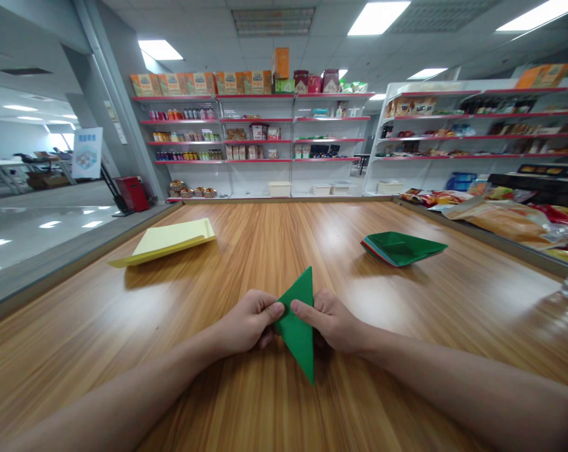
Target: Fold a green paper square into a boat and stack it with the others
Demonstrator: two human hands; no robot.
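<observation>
At the lower centre of the frame, a folded green paper (297, 326) lies pointed on a wooden table (246, 245). The left hand (246, 323) and right hand (333, 321) pinch its middle from either side. Yellow sheets (168, 242) sit upper left, a green paper stack (401, 248) upper right.

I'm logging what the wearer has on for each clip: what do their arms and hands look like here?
Both forearms are bare, with no sleeves in view. The left hand and right hand wear no gloves, and no rings, watch or bracelets show. Both arms enter from the bottom corners of the picture.
</observation>
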